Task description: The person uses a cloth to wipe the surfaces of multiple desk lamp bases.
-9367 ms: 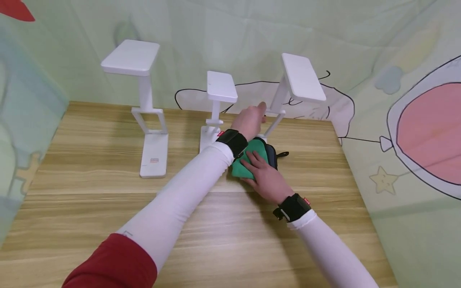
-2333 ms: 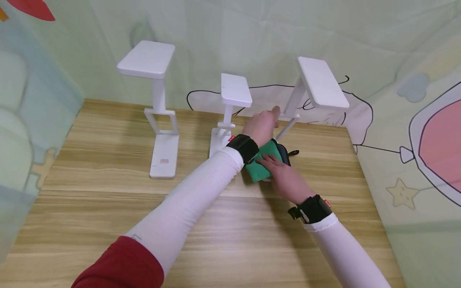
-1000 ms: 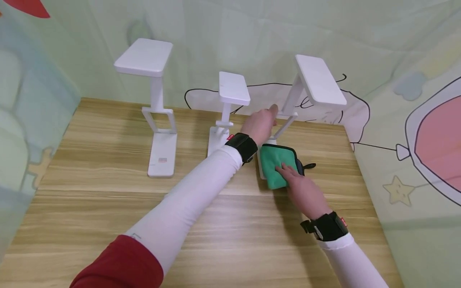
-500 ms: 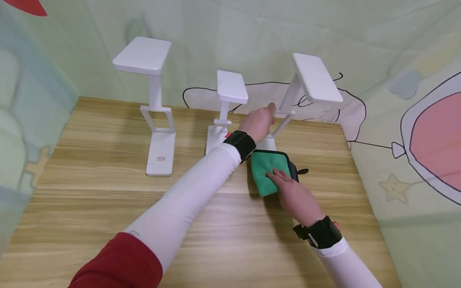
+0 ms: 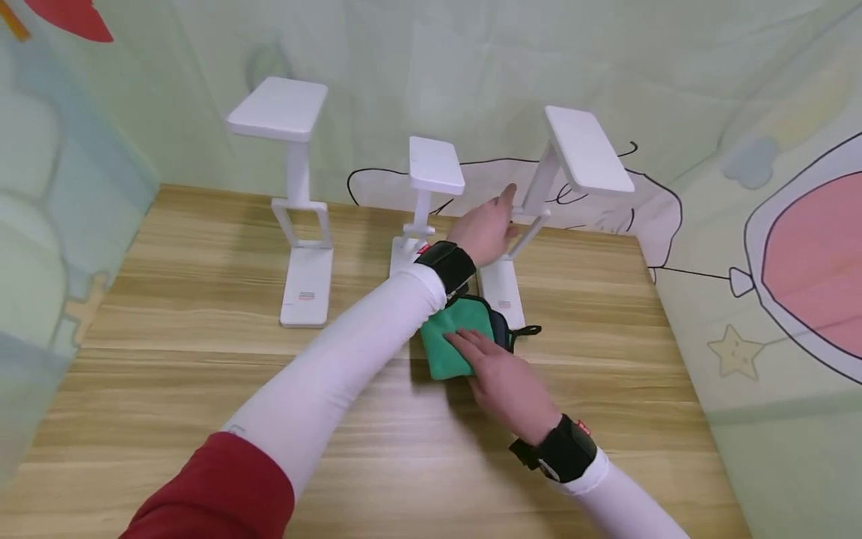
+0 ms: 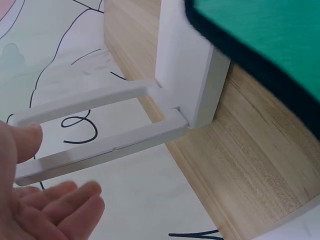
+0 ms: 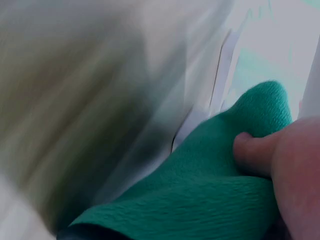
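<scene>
My right hand (image 5: 508,389) pinches a folded green cleaning cloth (image 5: 447,348) with dark edging, a dark blue layer and a black loop. In the right wrist view the thumb presses into the bunched cloth (image 7: 200,185); the other fingers are hidden. The cloth lies just left of the front of the right white folding desk lamp (image 5: 501,288), partly under my left forearm. My left hand (image 5: 483,230) is beside that lamp's hinged leg. In the left wrist view, its thumb is near one bar of the leg frame (image 6: 105,147), with loosely bent fingers below, gripping nothing.
Two more white folding lamps stand along the back: a small middle lamp (image 5: 434,165) close to my left wrist, and a left lamp (image 5: 306,288). The wood-grain table (image 5: 202,374) meets a printed cloth backdrop (image 5: 505,67) behind and at both sides.
My right hand has drawn the cloth forward and left off the right lamp's base, which now shows fully. My left hand has loosened its fingers beside the lamp's leg.
</scene>
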`<action>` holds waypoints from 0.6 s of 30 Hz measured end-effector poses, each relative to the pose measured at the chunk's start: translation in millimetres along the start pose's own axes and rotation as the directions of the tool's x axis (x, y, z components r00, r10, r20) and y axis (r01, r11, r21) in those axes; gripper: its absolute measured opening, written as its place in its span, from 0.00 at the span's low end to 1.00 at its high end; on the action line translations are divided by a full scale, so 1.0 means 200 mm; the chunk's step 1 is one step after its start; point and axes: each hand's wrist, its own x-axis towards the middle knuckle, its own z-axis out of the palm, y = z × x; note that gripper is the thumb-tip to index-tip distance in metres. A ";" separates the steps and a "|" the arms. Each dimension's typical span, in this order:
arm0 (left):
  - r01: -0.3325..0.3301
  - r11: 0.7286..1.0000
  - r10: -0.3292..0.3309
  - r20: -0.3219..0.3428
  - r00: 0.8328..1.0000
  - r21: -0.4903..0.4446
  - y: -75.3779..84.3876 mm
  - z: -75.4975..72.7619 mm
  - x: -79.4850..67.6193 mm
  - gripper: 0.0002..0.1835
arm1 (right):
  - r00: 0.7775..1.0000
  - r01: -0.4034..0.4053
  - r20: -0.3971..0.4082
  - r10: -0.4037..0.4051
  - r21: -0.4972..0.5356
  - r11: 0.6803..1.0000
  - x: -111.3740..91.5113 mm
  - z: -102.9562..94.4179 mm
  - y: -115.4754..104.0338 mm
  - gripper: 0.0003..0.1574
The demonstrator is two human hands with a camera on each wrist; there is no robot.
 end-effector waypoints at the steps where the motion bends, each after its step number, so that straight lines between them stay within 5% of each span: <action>1: 0.001 1.000 -0.001 0.005 1.000 -0.005 0.00 -0.01 -0.01 0.38 | 1.000 0.017 0.000 -0.017 -0.012 1.000 0.01 0.02 -0.02 0.43; 4: -0.026 1.000 0.025 0.016 1.000 0.013 -0.01 -0.02 -0.05 0.38 | 0.998 0.065 -0.012 -0.066 -0.046 0.997 0.03 0.06 -0.09 0.43; 11: -0.212 0.976 0.212 -0.001 0.977 0.047 -0.07 -0.03 -0.19 0.34 | 0.982 0.182 -0.036 -0.185 -0.071 0.981 0.07 0.16 -0.17 0.43; 18: -0.324 0.945 0.328 0.105 0.939 -0.056 -0.23 -0.04 -0.45 0.31 | 0.975 0.212 -0.038 -0.217 -0.100 0.972 0.09 0.24 -0.22 0.43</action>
